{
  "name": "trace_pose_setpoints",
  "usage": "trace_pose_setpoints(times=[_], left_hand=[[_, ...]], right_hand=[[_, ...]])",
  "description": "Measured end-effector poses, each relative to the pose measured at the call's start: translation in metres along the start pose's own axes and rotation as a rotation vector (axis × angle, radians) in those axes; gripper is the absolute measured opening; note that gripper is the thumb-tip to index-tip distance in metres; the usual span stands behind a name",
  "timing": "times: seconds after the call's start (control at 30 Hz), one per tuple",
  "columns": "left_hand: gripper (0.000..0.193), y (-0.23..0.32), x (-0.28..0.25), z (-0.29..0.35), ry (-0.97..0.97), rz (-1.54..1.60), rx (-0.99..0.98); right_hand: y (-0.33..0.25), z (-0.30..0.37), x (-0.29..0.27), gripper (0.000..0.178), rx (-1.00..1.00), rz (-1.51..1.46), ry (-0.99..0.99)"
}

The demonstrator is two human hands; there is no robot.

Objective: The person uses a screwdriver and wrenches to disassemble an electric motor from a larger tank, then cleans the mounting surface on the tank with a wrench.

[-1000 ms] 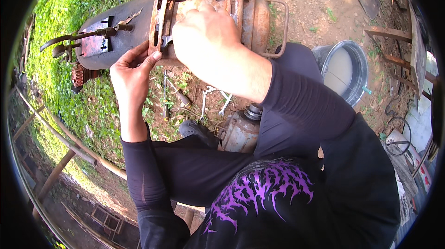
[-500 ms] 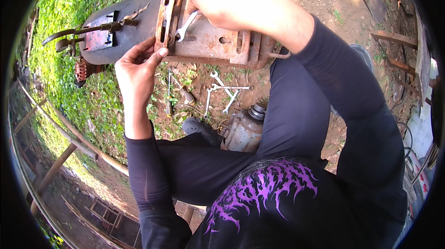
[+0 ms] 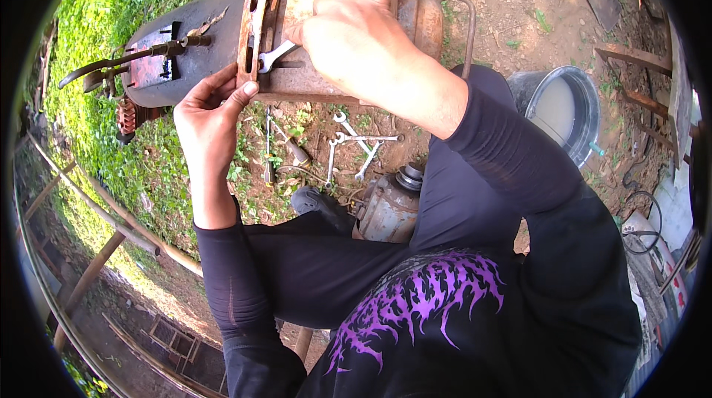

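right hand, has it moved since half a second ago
Yes, the right hand has moved down the picture against the tank: it covered the far edge, now it lies over the middle.

A rust-brown slotted bracket (image 3: pixel 254 20) runs crosswise over the cylindrical steel tank (image 3: pixel 299 7), which lies on its side, dark grey toward the left and orange with rust toward the right. A silver open-end wrench (image 3: pixel 281 51) slants across the rusty part, its forked end at the bracket's lower portion, its far end hidden.
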State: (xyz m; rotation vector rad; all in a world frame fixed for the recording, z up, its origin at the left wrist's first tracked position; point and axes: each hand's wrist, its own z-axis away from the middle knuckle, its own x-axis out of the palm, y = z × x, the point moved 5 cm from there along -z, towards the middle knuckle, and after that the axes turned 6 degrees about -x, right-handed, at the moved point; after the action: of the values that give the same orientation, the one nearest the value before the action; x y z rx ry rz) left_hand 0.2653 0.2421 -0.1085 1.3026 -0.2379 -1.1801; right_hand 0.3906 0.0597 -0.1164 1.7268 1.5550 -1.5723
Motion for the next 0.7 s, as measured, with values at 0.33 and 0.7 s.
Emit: trace_pose_setpoints(times=[0.33, 0.7], left_hand=[[0.042, -0.001, 0.003, 0.002, -0.018, -0.009, 0.017], [0.041, 0.004, 0.005, 0.008, 0.034, -0.007, 0.019]], right_hand=[[0.044, -0.075, 0.016, 0.015, -0.595, 0.03, -0.028], [0.047, -0.09, -0.007, 0.015, -0.58, 0.09, -0.152]])
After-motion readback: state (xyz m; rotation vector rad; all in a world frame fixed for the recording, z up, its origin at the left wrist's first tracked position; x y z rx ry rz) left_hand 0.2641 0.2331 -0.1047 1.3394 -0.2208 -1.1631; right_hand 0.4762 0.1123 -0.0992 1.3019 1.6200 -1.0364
